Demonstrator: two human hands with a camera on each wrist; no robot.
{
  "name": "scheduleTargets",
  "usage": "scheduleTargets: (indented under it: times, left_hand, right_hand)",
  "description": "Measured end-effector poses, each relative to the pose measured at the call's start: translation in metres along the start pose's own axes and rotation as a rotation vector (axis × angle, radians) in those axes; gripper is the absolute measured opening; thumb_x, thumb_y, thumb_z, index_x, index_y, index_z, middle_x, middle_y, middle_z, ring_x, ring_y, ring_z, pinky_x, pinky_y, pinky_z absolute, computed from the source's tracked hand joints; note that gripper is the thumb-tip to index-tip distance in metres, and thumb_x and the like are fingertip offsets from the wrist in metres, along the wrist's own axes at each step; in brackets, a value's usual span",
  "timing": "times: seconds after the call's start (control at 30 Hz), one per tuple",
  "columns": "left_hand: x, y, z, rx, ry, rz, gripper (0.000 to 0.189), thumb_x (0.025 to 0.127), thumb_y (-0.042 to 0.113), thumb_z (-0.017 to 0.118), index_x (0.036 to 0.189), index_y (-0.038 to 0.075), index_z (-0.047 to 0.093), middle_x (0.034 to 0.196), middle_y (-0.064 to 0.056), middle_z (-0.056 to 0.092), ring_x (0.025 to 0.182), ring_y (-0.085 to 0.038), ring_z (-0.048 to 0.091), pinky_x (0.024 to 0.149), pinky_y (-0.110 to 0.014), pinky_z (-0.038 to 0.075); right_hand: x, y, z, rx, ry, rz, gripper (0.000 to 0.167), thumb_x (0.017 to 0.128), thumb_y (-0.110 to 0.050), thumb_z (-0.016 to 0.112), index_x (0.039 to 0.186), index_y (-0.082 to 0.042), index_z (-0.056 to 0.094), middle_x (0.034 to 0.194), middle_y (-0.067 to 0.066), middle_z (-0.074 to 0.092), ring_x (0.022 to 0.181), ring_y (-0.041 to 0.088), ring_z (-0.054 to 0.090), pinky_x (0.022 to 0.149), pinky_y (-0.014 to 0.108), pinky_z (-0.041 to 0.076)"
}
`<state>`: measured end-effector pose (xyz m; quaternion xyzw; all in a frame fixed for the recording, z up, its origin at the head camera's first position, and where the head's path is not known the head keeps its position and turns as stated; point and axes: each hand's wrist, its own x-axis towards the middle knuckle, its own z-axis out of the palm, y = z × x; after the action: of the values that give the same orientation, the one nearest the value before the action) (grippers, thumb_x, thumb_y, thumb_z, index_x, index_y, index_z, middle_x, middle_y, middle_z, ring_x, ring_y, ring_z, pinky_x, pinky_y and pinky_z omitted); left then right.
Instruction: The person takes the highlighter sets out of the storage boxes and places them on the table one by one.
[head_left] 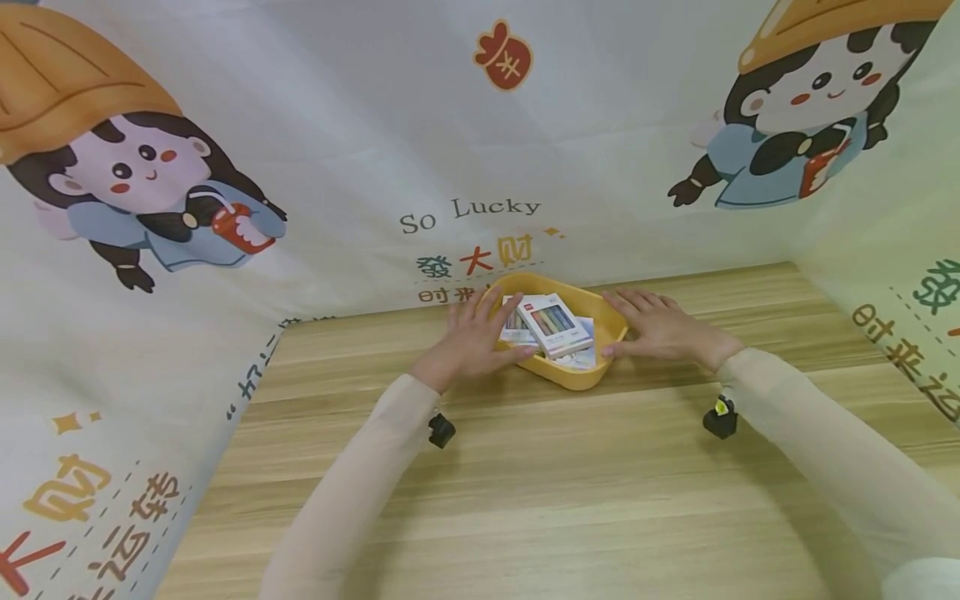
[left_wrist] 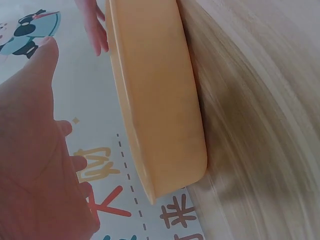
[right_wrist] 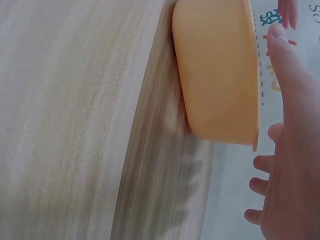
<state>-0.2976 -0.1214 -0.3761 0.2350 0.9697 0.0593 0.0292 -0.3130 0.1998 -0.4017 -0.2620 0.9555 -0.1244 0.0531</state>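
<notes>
A yellow plastic basket (head_left: 573,380) stands at the back of the wooden table. On top inside it lies a white box (head_left: 553,323) with coloured sticks showing through its window. Under that box are a second windowed box (head_left: 513,325) and a pale printed packet (head_left: 587,354), both partly covered. My left hand (head_left: 472,340) spreads its fingers over the basket's left end, thumb near the front rim. At the right end my right hand (head_left: 663,327) has its fingers extended, thumb beside the rim. Both wrist views show relaxed fingers, with nothing gripped.
The wooden table (head_left: 525,500) stretches toward me in front of the basket. Behind it hangs a white printed cloth (head_left: 375,108) with cartoon figures and lettering, and more cloth closes off the left and right sides. A small black device (head_left: 721,419) hangs below the right wrist.
</notes>
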Motion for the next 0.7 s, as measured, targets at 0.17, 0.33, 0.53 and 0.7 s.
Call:
scheduleTargets:
  times: [0.17,0.33,0.53,0.7]
  left_hand:
    - [0.005,0.001,-0.001,-0.038,-0.032,-0.003,0.090,0.091,0.074,0.041,0.160,0.034,-0.001,0.169,-0.006,-0.008,0.156,-0.035,-0.008,0.123,-0.066,-0.003]
    - [0.010,0.004,-0.004,-0.046,-0.030,0.012,0.088,0.092,0.071,0.044,0.160,0.031,0.005,0.169,-0.010,0.000,0.156,-0.035,-0.005,0.124,-0.065,-0.004]
    - [0.017,0.006,-0.007,-0.014,-0.047,0.016,0.089,0.092,0.072,0.042,0.160,0.029,0.005,0.169,-0.010,0.001,0.156,-0.036,-0.003,0.124,-0.065,-0.001]
    - [0.024,0.007,-0.008,-0.009,-0.064,-0.001,0.088,0.092,0.074,0.040,0.160,0.031,0.004,0.169,-0.009,0.001,0.156,-0.035,-0.001,0.124,-0.065,0.001]
  right_hand:
    - [0.004,0.000,0.000,0.006,-0.022,0.009,0.101,0.089,-0.067,0.054,0.160,-0.012,0.009,0.165,0.023,0.011,0.151,0.048,0.014,0.119,0.072,0.013]
    - [0.006,0.002,0.000,0.018,-0.029,0.013,0.101,0.089,-0.067,0.054,0.160,-0.011,0.009,0.165,0.024,0.012,0.151,0.048,0.013,0.119,0.072,0.013]
    - [0.009,0.003,0.000,0.029,-0.051,0.011,0.101,0.089,-0.066,0.053,0.160,-0.009,0.008,0.165,0.024,0.011,0.151,0.048,0.013,0.119,0.071,0.012]
    - [0.010,0.005,0.002,0.048,-0.091,0.025,0.102,0.090,-0.067,0.051,0.160,-0.008,0.005,0.165,0.024,0.007,0.151,0.050,0.011,0.118,0.073,0.012]
